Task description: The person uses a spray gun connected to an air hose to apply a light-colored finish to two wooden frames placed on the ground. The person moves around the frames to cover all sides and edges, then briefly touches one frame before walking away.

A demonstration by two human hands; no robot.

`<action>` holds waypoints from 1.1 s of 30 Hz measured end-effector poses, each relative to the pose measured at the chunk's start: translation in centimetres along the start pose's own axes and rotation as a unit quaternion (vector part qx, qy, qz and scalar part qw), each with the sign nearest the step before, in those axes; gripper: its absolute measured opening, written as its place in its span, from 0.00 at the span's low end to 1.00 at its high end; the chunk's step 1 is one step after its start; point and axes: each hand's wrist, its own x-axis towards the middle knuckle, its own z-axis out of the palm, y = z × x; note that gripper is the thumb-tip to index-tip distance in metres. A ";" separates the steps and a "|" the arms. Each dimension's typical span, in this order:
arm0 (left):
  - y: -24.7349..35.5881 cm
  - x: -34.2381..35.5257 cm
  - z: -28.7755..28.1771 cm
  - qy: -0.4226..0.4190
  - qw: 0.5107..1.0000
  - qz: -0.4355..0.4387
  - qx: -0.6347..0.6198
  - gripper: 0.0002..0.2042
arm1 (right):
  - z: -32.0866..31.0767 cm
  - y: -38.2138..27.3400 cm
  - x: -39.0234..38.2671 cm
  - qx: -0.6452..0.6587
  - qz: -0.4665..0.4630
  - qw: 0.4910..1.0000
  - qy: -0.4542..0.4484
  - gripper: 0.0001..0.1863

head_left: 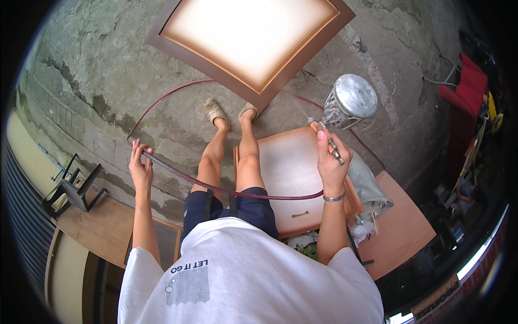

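Note:
My right hand (pixel 333 159) is wrapped round a spray gun (pixel 335 149) with an orange and metal body. Its nozzle points up and left, and a faint mist leaves it toward a framed panel (pixel 259 40). That panel has a brown border and a white middle, shaded brown along its inner edges. A dark red hose (pixel 226 191) sags across my body between the two hands. My left hand (pixel 141 167) grips the hose out to the left side. Below the spray gun leans a second panel (pixel 286 167), pale with orange-brown edges.
A paint-streaked can with a silver lid (pixel 356 97) stands right of the framed panel. The hose's red length (pixel 156 102) runs over cracked concrete (pixel 102 59). A black chair (pixel 75 191) sits on a wooden board at left; red cloth (pixel 469 86) hangs at right.

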 end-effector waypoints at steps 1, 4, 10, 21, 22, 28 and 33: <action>0.0 0.2 -0.2 -0.005 1.000 0.009 -0.001 0.10 | 0.2 -0.4 -1.4 0.007 -0.012 1.000 -0.009 0.12; -0.1 0.5 -0.5 -0.016 1.000 0.025 0.000 0.09 | 0.7 -1.0 -4.1 0.031 -0.006 0.998 -0.045 0.12; 1.1 -0.1 -0.7 -0.013 1.000 0.029 -0.002 0.10 | 0.1 0.3 1.1 0.002 -0.003 1.000 -0.008 0.13; 3.4 -1.7 0.8 0.036 0.994 -0.036 -0.099 0.08 | -5.6 3.2 19.2 0.020 -0.023 0.963 0.268 0.21; 4.1 -1.8 0.7 0.035 0.993 -0.050 -0.099 0.08 | -5.7 3.0 19.6 0.022 -0.029 0.958 0.286 0.22; 3.4 -1.7 0.8 0.043 0.993 -0.036 -0.101 0.09 | -4.4 3.1 15.7 0.012 0.013 0.972 0.235 0.22; 2.8 -0.7 0.4 0.040 0.996 0.009 -0.085 0.09 | -1.9 3.1 6.8 0.010 0.016 0.992 0.129 0.16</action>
